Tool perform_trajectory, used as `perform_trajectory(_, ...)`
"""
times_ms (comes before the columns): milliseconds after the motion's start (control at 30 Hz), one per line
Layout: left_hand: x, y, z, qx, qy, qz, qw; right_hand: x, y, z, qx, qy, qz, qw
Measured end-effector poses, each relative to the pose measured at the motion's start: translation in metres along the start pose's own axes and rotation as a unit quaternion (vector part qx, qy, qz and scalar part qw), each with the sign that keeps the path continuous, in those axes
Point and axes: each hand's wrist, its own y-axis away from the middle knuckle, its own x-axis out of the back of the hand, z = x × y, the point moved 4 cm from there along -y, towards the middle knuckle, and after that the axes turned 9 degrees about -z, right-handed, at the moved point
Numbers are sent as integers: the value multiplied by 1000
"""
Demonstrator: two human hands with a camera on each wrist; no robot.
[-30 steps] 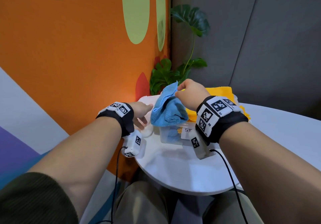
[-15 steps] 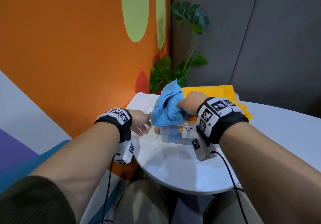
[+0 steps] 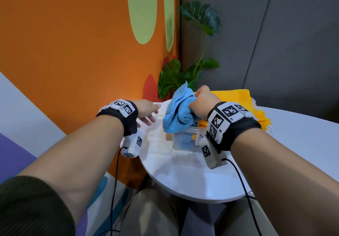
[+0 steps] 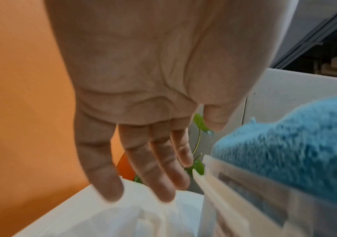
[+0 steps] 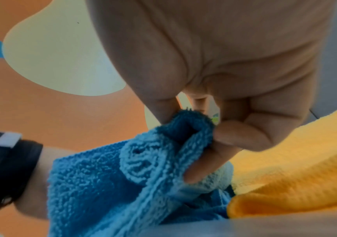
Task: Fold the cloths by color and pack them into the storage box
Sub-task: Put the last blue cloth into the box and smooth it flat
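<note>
At the left of the white table, the left hand hovers with fingers spread and relaxed, holding nothing, above a pale, blurred thing that cannot be made out. Just to its right, the blue cloth hangs bunched over the clear storage box, pinched by the right hand. Behind the box lies a yellow cloth.

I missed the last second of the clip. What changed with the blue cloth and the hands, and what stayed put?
The right hand dipped the blue cloth toward the storage box, then raised it again, keeping its pinch. The left hand dropped toward the table and came back up, open and empty. The yellow cloths and box stayed put.
</note>
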Motion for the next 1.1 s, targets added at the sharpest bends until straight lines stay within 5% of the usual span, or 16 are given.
perform_trajectory(100,13,12,23,-73,24,51,996,-3,-2,-7,14,59,-21,998)
perform_trajectory(200,9,26,45,-122,9,40,992,-4,-4,-4,-16,65,-54,996)
perform_trajectory(300,-1,29,58,-139,-45,36,989,-1,8,-4,32,43,-73,996)
perform_trajectory(567,-16,32,69,-116,-165,6,980,6,18,2,29,147,-105,983)
perform_trajectory(700,-5,32,64,-96,-133,48,985,17,9,11,-18,92,-52,994)
perform_trajectory(867,8,34,54,-43,-27,98,994,27,10,24,-26,196,-15,980)
perform_trajectory(1100,-1,28,37,-6,75,47,996,30,6,14,-60,155,7,986)
